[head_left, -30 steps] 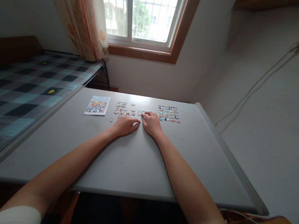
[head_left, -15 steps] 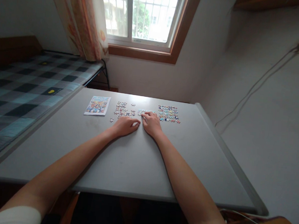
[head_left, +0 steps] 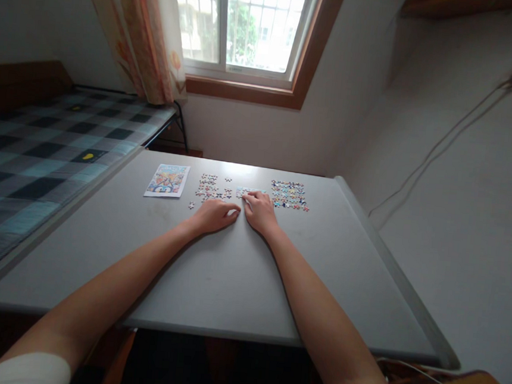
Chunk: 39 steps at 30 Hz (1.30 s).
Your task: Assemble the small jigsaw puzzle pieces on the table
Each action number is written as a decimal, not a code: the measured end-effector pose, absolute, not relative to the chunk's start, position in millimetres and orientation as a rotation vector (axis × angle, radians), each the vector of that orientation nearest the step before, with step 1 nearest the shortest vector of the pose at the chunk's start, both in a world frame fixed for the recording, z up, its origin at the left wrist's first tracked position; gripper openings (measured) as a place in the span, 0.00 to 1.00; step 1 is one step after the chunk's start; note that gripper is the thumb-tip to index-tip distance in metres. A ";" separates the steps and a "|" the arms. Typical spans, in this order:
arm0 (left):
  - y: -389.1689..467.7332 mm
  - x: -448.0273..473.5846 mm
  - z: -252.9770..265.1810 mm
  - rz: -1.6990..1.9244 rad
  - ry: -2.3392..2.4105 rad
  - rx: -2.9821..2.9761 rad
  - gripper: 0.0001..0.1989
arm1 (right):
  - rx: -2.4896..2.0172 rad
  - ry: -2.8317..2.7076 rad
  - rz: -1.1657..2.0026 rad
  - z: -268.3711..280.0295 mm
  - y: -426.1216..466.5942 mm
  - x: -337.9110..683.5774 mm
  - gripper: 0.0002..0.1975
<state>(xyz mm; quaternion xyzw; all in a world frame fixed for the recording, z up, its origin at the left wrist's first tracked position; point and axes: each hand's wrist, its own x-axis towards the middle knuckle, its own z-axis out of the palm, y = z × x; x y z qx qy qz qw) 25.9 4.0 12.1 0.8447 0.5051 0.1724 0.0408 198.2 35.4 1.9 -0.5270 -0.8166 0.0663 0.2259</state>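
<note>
My left hand (head_left: 213, 215) rests on the table left of centre, its fingers curled and the thumb close to them. Whether anything small sits between those fingertips is hidden. Just to its right, my right hand (head_left: 259, 212) has its bent fingers down on a jigsaw piece at the lower edge of a small joined puzzle section (head_left: 250, 191). The hand covers part of that section. Loose jigsaw pieces (head_left: 208, 186) lie beyond my left hand, and a larger group of pieces (head_left: 288, 195) spreads to the right of my right hand.
A printed picture sheet (head_left: 167, 181) lies at the table's far left. One single piece (head_left: 191, 205) sits apart near my left hand. The grey table (head_left: 211, 290) stands between a bed with a checked cover (head_left: 63, 145) and a wall with a hanging cable (head_left: 439, 145).
</note>
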 end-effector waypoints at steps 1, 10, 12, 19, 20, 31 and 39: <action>4.0 26.0 12.1 0.529 1.547 2.584 0.17 | -1.451 -2.250 0.181 2.1 35.4 198.1 0.16; 3.6 26.4 12.7 0.528 1.555 2.570 0.17 | -1.456 -2.255 0.179 2.2 35.0 198.3 0.16; 3.3 26.5 13.3 0.528 1.554 2.577 0.17 | -1.451 -2.253 0.175 2.1 35.2 198.3 0.16; 3.7 26.9 12.3 0.531 1.556 2.563 0.17 | -1.472 -2.269 0.172 3.1 34.9 197.9 0.16; 3.7 26.8 12.2 0.530 1.556 2.561 0.17 | -1.471 -2.268 0.170 3.1 34.9 197.9 0.16; 3.4 26.7 13.2 0.534 1.551 2.568 0.17 | -1.460 -2.259 0.165 1.9 35.6 198.1 0.16; 3.6 27.0 14.2 0.519 1.551 2.595 0.17 | -1.443 -2.243 0.159 2.0 35.3 199.0 0.15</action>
